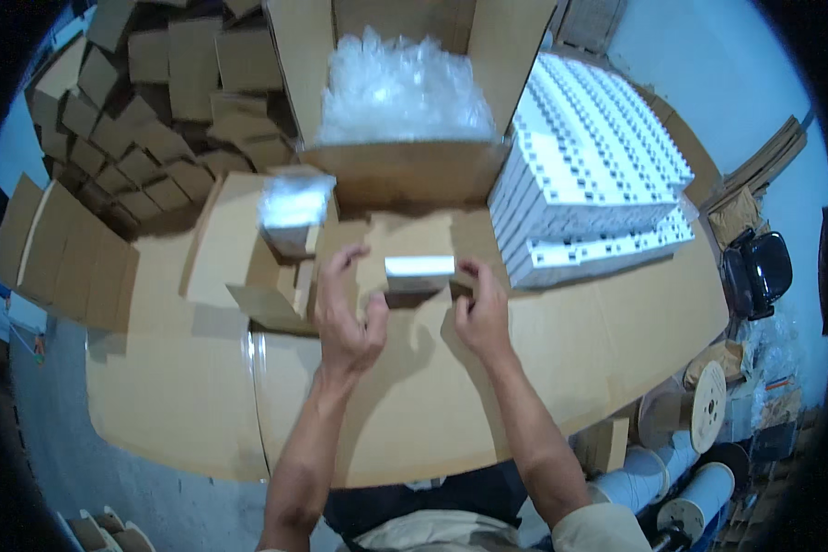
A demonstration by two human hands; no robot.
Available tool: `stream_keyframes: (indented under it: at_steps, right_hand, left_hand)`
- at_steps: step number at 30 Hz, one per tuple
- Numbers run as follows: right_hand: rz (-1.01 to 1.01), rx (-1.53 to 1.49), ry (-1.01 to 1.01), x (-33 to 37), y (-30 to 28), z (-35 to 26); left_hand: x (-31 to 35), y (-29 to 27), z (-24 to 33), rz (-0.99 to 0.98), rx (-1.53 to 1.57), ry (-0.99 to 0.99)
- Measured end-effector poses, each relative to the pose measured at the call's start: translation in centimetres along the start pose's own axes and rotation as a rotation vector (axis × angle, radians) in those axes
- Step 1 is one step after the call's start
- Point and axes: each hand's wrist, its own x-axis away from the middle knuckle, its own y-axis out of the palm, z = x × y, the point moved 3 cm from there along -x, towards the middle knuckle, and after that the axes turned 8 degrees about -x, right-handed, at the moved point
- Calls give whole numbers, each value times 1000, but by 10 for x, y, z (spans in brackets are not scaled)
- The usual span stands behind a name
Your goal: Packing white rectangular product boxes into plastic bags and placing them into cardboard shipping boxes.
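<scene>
A small white box (419, 268) is in front of me, its pale top facing up and a darker side toward me. My right hand (485, 313) is at the box's right end, with its fingers curled in and the index fingertip against it. To the left, my left hand (348, 317) has its thumb and fingers spread, apart from the box. Beside that hand stands an open cardboard carton (276, 285), with clear plastic-wrapped packs (296, 202) at its far end.
A large carton (405, 170) full of clear plastic bags (400, 92) stands behind. Stacked white boxes (598, 175) rise at the right of the cardboard-covered table (607, 340). Many brown cartons (170, 69) are piled at the far left. Cable spools (708, 405) lie beyond the right edge.
</scene>
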Motion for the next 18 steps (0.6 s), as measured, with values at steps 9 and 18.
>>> stream_keyframes:
  at_steps: [9, 18]
  right_hand:
    - [-23, 12, 31, 3, 1, -9]
    - [-5, 70, 73, 9, -1, -4]
  left_hand:
    - [-149, 40, 47, 167, -8, -6]
    - [-328, 123, -60, 86, -381, -90]
